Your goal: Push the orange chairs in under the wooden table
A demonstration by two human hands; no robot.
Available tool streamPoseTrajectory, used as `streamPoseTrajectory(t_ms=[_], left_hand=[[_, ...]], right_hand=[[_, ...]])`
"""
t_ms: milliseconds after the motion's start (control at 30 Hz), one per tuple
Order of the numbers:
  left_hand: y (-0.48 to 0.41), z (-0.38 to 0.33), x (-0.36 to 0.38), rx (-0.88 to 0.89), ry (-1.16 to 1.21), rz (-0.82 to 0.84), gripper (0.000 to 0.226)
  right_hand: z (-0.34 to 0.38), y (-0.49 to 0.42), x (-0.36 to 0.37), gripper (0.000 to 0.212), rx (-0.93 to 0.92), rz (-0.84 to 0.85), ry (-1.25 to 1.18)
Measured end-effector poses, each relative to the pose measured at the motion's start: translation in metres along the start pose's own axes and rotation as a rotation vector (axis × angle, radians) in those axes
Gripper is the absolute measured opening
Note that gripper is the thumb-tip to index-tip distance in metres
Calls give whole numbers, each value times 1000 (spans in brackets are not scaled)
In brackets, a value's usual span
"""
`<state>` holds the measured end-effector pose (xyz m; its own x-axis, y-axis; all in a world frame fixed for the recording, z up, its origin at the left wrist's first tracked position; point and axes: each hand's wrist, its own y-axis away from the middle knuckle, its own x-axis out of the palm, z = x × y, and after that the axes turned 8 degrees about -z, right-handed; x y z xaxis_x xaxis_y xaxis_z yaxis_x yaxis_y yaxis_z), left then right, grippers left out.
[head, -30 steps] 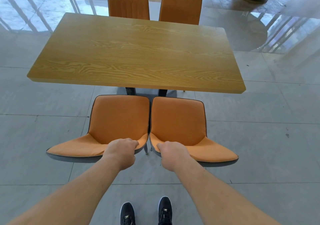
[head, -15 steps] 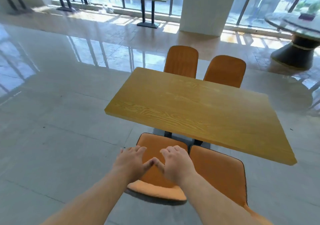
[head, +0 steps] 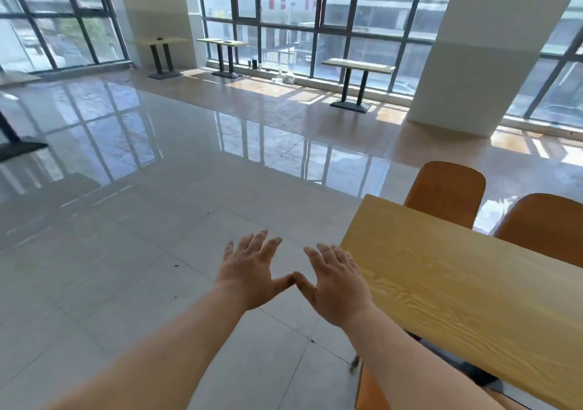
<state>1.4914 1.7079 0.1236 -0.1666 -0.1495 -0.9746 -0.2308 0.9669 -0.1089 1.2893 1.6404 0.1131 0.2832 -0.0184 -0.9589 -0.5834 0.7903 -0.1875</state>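
The wooden table (head: 473, 286) fills the right side of the view, its near-left corner just right of my hands. Two orange chairs stand at its far side, one (head: 448, 193) with its backrest above the tabletop and another (head: 545, 226) cut off by the right edge. A sliver of a near orange chair (head: 370, 390) shows under my right forearm, below the table edge. My left hand (head: 249, 271) and my right hand (head: 336, 282) are held out flat in the air with fingers spread, thumb tips touching, holding nothing.
Glossy grey tiled floor (head: 142, 252) stretches to the left and ahead. Several small pedestal tables (head: 356, 66) stand along the far windows. A white pillar (head: 473, 50) rises at the back right, and a dark table base (head: 19, 148) sits at the far left.
My hands left the backs of the near chairs and now hover flat and spread. The view swung up and to the left, so the table moved to the right and the near chairs dropped out of sight.
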Motion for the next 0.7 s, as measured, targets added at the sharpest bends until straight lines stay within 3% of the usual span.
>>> streamPoseTrajectory(t_ms=[267,467,700], left_hand=[[-105,84,16,-34,-31,73,104],[-231,137,42,-43,-102,173,104],[-399,161,27,-16,-61,133,106]], right_hand=[[19,-131,50,88,-19,69,2],[3,-252,108,82,4,124,-39],[-44,-423,91,87,-11,82,24]])
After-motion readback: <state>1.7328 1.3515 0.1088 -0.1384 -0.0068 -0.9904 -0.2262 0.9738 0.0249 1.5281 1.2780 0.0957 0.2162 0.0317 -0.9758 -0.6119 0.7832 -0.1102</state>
